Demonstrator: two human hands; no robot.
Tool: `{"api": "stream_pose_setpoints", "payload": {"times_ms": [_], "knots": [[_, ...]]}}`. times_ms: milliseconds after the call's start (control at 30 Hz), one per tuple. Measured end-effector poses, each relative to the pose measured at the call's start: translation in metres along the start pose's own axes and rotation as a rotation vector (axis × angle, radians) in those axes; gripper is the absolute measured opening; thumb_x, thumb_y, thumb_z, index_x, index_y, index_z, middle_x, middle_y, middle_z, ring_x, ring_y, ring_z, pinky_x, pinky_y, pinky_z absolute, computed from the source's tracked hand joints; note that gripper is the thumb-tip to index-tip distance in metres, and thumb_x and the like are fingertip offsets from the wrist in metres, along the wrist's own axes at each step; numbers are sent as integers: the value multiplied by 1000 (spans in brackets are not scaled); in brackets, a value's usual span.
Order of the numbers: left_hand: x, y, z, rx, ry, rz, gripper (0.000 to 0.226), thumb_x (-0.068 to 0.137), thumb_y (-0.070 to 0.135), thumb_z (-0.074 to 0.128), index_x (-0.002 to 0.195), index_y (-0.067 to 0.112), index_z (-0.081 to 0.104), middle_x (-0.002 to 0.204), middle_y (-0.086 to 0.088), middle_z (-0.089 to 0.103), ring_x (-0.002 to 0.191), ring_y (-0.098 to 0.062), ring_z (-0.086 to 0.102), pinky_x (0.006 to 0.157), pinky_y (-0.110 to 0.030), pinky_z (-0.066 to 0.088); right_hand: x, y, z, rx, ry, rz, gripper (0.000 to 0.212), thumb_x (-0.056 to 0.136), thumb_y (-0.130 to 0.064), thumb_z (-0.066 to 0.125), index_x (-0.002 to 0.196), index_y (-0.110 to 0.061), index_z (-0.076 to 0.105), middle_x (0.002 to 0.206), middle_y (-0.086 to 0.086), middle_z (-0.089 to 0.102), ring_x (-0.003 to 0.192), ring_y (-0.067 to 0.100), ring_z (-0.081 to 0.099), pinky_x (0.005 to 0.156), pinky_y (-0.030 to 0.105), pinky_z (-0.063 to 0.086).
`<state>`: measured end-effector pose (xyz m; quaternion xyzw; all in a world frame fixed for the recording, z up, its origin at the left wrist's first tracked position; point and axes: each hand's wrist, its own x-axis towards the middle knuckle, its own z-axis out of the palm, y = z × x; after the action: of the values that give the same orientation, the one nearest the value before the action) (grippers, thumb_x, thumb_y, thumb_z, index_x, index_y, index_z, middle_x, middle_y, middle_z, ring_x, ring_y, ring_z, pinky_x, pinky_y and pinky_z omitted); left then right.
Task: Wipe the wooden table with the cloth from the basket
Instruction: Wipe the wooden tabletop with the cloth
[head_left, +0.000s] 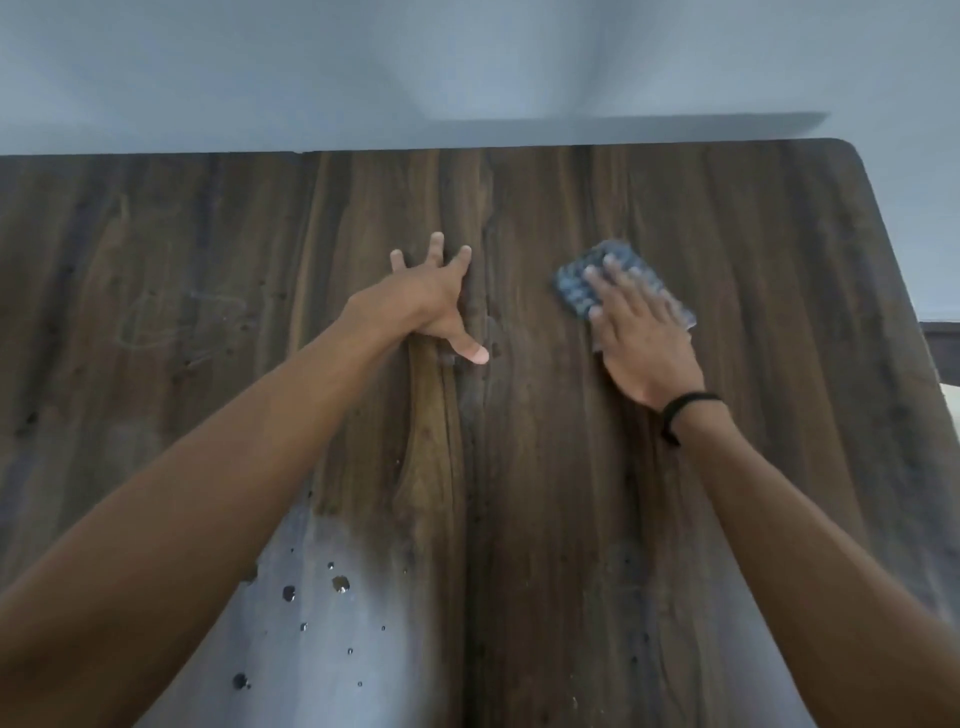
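Blue-grey and patterned, the cloth (587, 283) lay flat on the wooden surface (769, 374), toward its far right part but short of the far edge and the rounded corner. The right hand (641, 343) rested on top of it, fingers straight and a little spread, the palm covering the near half. Its grip was open, pressing down rather than closing round the fabric. A dark wristband (685, 410) circled that wrist. To the left, apart from the cloth, the left hand (431, 301) was planted on bare wood with fingers and thumb splayed wide, its grip open too and holding nothing, seemingly as a brace.

Nearer the person, on the left, droplets (340, 583) stood on the wood, and faint pale marks (171, 322) showed further left. A plain wall (467, 67) rose behind the far edge.

Wiping looked under way, with much of the surface yet to cover. Held only by a flat palm, the cloth could bunch or slip from under the fingers on a fast stroke, or catch on the rough seam in the grain between the hands. One quick pass might smear the droplets rather than lift them.
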<state>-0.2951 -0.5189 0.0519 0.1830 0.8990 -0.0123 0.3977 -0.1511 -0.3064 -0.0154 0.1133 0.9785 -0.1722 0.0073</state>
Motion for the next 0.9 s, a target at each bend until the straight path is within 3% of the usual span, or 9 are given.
{"api": "stream_pose_setpoints", "payload": {"times_ms": [67,167,300,433,467,567,700,833,900], "knots": [[-5,7,16,31,-28,21,142,65,55,85,154,29,-23,158,0,-35,144,-47,-23,115,-65,12,-10,-15,6,-3,19,113,53,106,-36,23,157,-25,26,166,0,17,153,23,16,123,47,13],[-3,4,29,77,8,20,147,63,56,86,152,28,-28,157,-1,-38,143,-49,-25,117,-65,14,-58,-29,20,-79,-63,-237,54,106,-40,21,158,-31,22,166,-7,14,153,18,12,124,44,10],[-3,-1,28,30,28,32,148,61,53,88,152,31,-26,158,3,-36,143,-47,-26,115,-68,16,-45,-15,11,-25,60,143,58,102,-41,15,158,-27,23,166,-2,17,153,25,18,122,50,17],[-10,2,30,6,56,38,146,62,52,88,154,29,-22,160,2,-33,144,-47,-25,117,-66,14,-103,-32,29,-98,-32,-226,53,105,-37,23,157,-28,25,165,-3,21,152,21,20,123,47,18],[-13,1,32,3,66,46,144,63,52,88,155,28,-21,160,1,-33,144,-47,-24,117,-65,13,-99,-19,22,-96,7,-193,52,105,-36,26,157,-28,26,165,-2,22,151,22,22,122,47,19],[-28,-2,43,1,74,82,145,62,57,87,154,28,-21,159,0,-34,144,-47,-24,117,-65,10,-88,-16,11,-31,34,238,53,106,-35,25,159,-29,20,167,-4,14,153,22,14,122,45,12],[-40,-8,69,38,32,77,150,60,56,89,154,28,-24,157,-1,-39,144,-46,-26,117,-65,9,-144,-40,27,-110,-25,-188,53,106,-38,26,158,-31,24,166,-8,18,152,18,18,121,41,14],[-40,-6,68,54,31,61,151,59,53,90,153,28,-27,157,-2,-38,143,-48,-26,117,-66,11,-125,-28,19,-35,64,209,54,104,-36,22,158,-28,23,166,-4,16,153,22,15,123,45,12],[-40,-2,62,62,29,53,152,59,53,90,152,27,-27,158,-3,-37,143,-49,-26,117,-66,11,-143,-47,31,-82,14,12,56,104,-38,19,159,-27,22,166,-4,16,153,22,14,124,47,13]]}}
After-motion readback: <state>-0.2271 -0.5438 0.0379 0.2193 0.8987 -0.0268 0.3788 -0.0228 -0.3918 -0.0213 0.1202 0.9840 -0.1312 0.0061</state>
